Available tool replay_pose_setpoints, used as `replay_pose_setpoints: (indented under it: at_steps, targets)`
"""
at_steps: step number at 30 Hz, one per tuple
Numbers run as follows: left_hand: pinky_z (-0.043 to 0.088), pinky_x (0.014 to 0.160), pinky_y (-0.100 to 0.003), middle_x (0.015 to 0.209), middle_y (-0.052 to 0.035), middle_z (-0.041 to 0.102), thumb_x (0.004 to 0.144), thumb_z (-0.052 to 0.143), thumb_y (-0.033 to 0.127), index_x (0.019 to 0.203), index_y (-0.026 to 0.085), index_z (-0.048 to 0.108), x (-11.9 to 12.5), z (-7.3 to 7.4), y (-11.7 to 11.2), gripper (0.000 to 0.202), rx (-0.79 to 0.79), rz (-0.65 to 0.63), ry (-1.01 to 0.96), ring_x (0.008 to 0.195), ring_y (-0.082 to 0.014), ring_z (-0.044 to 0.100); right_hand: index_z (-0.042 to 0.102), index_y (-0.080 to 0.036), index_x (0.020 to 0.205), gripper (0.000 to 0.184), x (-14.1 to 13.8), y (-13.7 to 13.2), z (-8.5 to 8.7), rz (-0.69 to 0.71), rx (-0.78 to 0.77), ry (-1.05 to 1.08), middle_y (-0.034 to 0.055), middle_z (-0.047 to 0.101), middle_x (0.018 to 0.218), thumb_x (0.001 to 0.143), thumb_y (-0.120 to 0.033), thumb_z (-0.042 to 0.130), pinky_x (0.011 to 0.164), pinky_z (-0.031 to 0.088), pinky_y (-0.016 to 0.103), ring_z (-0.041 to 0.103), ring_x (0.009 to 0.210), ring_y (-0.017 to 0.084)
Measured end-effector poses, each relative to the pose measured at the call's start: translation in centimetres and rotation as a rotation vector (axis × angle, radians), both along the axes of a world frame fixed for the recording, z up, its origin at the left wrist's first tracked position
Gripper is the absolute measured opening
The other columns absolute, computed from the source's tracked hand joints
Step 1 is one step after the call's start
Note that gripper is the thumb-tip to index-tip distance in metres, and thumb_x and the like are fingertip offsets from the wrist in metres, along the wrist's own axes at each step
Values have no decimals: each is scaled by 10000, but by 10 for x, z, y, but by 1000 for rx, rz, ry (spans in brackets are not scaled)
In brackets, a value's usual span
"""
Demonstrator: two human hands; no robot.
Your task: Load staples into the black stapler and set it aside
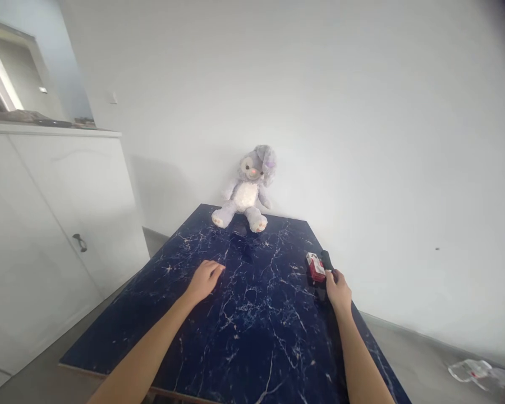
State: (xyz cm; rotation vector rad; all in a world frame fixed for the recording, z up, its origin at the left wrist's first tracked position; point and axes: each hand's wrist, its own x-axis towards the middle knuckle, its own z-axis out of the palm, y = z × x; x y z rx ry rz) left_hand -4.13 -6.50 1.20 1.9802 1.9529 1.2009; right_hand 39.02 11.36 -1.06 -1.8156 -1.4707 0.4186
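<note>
Head cam: red/white box (315, 266), label unreadable, nr right hand (338, 289).

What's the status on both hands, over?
Left hand flat on table, empty. Right hand at black object beside red box, grip unclear. Plush toy at far edge.

We are seeing a plush toy (247, 191) sitting at the back of the table (252, 336), a small box (316, 266) lying right, a cupboard (46, 224) standing left.

Head-worn camera, looking forward and down, over table (256, 336), toward wall (362, 112)
</note>
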Motion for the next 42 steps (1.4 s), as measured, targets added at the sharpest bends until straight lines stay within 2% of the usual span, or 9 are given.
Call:
replay_pose_setpoints:
  at_steps: [5, 12, 16, 22, 25, 28, 32, 38, 42]
  targets:
    - [479, 936, -344, 1039, -25, 751, 1007, 395, 383, 974, 272, 745, -28, -8, 7, 369, -62, 143, -25, 1016, -236, 643, 568, -116, 1384, 689, -4, 9, 1, 10, -55, -120, 245, 682, 1217, 914, -587, 388, 954, 471, 531, 641, 1146, 416]
    - [463, 963, -374, 1039, -57, 750, 1015, 402, 395, 1003, 246, 753, -20, -8, 13, 382, -64, 38, 22, 1016, -245, 642, 634, -166, 1323, 570, -65, -11, 3, 99, -15, -107, 152, 729, 1161, 920, -531, 465, 950, 478, 422, 665, 1112, 347]
    - [468, 964, -377, 1076, -57, 758, 1003, 437, 388, 1082, 241, 739, -23, -13, 14, 345, -92, 71, -38, 1030, -253, 650, 657, -188, 1277, 480, -143, -42, 5, 253, 23, -105, 107, 754, 1087, 934, -477, 487, 903, 492, 359, 694, 1043, 294]
    - [442, 1033, -403, 1153, -104, 743, 1023, 386, 394, 1361, 198, 582, -25, -15, 12, 437, -111, 217, -163, 1158, -277, 644, 659, -208, 1205, 380, -296, -107, 9, 487, 106, -46, 93, 762, 1000, 924, -435, 542, 846, 512, 347, 719, 913, 265]
    - [479, 983, -423, 1172, -136, 734, 1025, 365, 378, 1372, 173, 561, -34, -11, 7, 449, -130, 300, -206, 1109, -296, 678, 644, -169, 1158, 378, -337, -124, 9, 484, 166, 13, 130, 744, 1058, 914, -447, 566, 870, 514, 376, 708, 964, 290]
    - [523, 914, -361, 1085, -82, 769, 992, 454, 361, 1361, 212, 573, -46, -7, 2, 416, -156, 250, -217, 1011, -258, 720, 643, -175, 1144, 351, -339, -123, 7, 556, 134, 109, 121, 746, 1081, 929, -437, 550, 900, 510, 376, 707, 1001, 280]
    - [510, 951, -317, 1206, -41, 735, 930, 566, 361, 1276, 265, 649, -50, -7, 1, 369, -144, 174, -187, 1081, -235, 694, 640, -199, 1165, 312, -326, -113, 2, 616, 66, 192, 82, 759, 1082, 962, -390, 498, 895, 516, 345, 723, 977, 238]
    - [245, 1197, -490, 1487, -162, 524, 1005, 378, 408, 1446, 123, 504, -64, -11, 26, 540, -86, 386, -167, 1420, -324, 415, 579, -222, 1262, 345, -330, -113, -2, 757, 74, 227, 69, 746, 1140, 941, -344, 553, 886, 530, 336, 725, 949, 213]
    - [293, 1158, -536, 1394, -111, 624, 1014, 319, 440, 1408, 202, 573, -81, -13, 46, 525, -167, 375, -173, 1369, -346, 477, 592, -197, 1273, 375, -333, -112, -5, 759, 125, 141, 105, 722, 1189, 943, -372, 554, 982, 489, 395, 646, 1129, 260]
